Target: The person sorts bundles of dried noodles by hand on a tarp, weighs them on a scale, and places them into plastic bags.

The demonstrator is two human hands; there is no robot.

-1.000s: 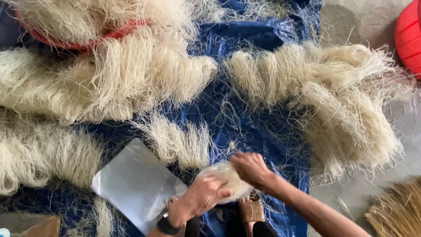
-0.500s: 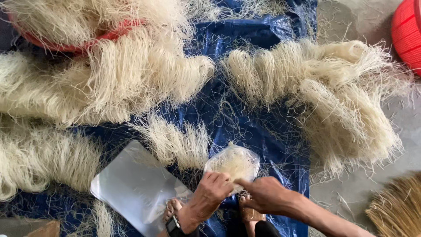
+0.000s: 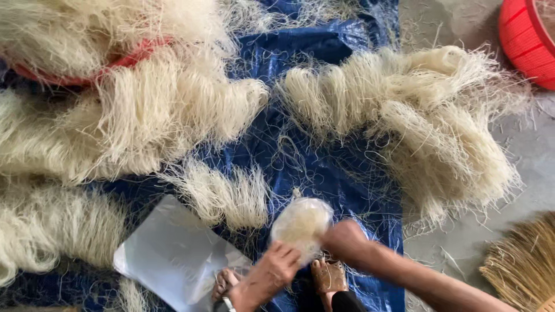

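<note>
On a blue tarpaulin point(image 3: 341, 173) spread over a grey floor point(image 3: 520, 173), we worked both bare hands at a small clear bag point(image 3: 302, 222) packed with pale dried noodle strands. Our left hand point(image 3: 272, 271) closed its grip on the bag's lower edge, and our right hand point(image 3: 345, 241) pinched the bag's side just beside it, so the bag stood tilted between the two, low in the middle of the view and above our sandalled feet point(image 3: 326, 276).

Judging by how things lay, we were far from finished. One bag looked filled, though we could not tell whether its mouth was sealed. A flat stack of empty clear bags point(image 3: 173, 257) waited on the tarpaulin just left of our hands, apparently untouched. A small loose tuft of strands point(image 3: 222, 196) lay near the filled bag, between it and the larger heaps.

Those heaps made up most of what remained. A big mound point(image 3: 133, 121) ran across the left side, partly burying a red hoop or basket rim point(image 3: 124, 60), with a further heap point(image 3: 52, 231) at the lower left. Another long mound point(image 3: 428, 127) curved down the right side, spilling off the tarpaulin onto the floor. A red basket point(image 3: 529, 43) stood at the upper right corner, well apart from our hands, and the bristles of a straw broom point(image 3: 523, 266) showed at the lower right.
</note>
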